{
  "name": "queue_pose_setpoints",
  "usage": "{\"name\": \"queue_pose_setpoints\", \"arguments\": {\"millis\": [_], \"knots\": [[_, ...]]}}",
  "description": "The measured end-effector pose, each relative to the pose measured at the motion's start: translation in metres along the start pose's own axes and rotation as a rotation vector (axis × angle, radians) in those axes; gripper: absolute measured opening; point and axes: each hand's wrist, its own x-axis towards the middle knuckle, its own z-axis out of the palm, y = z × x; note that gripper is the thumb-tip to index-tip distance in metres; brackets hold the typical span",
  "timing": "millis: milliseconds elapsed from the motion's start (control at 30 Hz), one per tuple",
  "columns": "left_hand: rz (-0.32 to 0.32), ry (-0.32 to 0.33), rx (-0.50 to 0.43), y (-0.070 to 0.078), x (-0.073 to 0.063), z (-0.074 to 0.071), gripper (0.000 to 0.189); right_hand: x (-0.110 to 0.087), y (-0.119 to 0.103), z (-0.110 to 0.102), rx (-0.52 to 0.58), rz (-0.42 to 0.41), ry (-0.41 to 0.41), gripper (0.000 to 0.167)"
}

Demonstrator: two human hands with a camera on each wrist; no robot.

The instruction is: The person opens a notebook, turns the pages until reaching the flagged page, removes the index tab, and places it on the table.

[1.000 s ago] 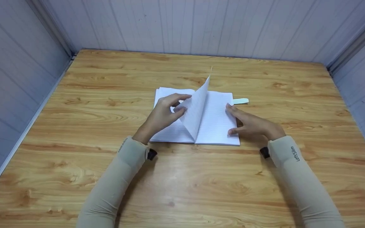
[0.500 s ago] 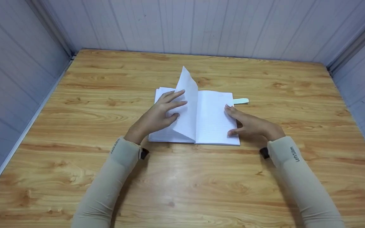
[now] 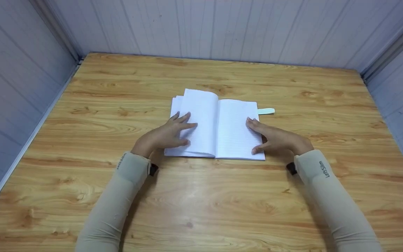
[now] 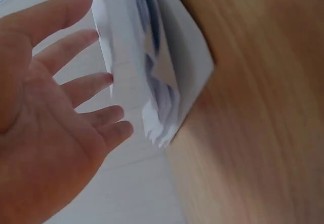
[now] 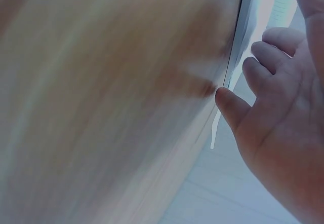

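An open notebook (image 3: 234,129) with white lined pages lies in the middle of the table in the head view. Its topmost left page (image 3: 201,112) curves up a little off the stack beneath. Spread over that page's outer edge is my left hand (image 3: 164,135), fingers parted. In the left wrist view the fingertips of the left hand (image 4: 61,102) come right up to the loose page, beside the notebook's layered page edges (image 4: 159,97). On the other side, my right hand (image 3: 275,139) rests with fingers and thumb on the right page's outer edge; its palm shows in the right wrist view.
A pale green strip (image 3: 266,111) sticks out from the notebook's right side. The wooden table (image 3: 201,203) extends all around, with white panelled walls (image 3: 194,28) behind it and at both sides.
The lifted page has swung from upright over to the left and come down. My left hand has moved left and lower with it, its fingers spreading from a pinch. The right hand stays nearly still.
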Motion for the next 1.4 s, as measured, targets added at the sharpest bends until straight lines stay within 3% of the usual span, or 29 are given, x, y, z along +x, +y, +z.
{"name": "queue_pose_setpoints", "arguments": {"millis": [133, 300, 500, 733, 933, 1400], "knots": [[-0.077, -0.098, 0.022, -0.004, 0.001, 0.001, 0.065, 0.000, 0.001, -0.001, 0.006, 0.017, -0.021, 0.106], [-0.100, -0.169, 0.046, -0.011, 0.001, 0.001, 0.072, 0.001, 0.001, -0.003, -0.012, 0.025, -0.042, 0.106], [-0.115, -0.175, 0.055, -0.012, 0.000, -0.002, 0.081, 0.000, 0.002, -0.005, -0.023, 0.038, -0.067, 0.105], [-0.073, -0.193, 0.030, -0.017, -0.003, -0.004, 0.086, -0.002, 0.004, -0.008, 0.007, 0.028, -0.097, 0.107], [-0.089, -0.196, -0.003, -0.023, -0.005, -0.004, 0.087, -0.001, 0.007, -0.008, 0.001, 0.012, -0.115, 0.107], [-0.108, -0.188, -0.013, -0.022, -0.004, -0.004, 0.088, -0.001, 0.007, -0.008, -0.004, 0.032, -0.115, 0.107]]}}
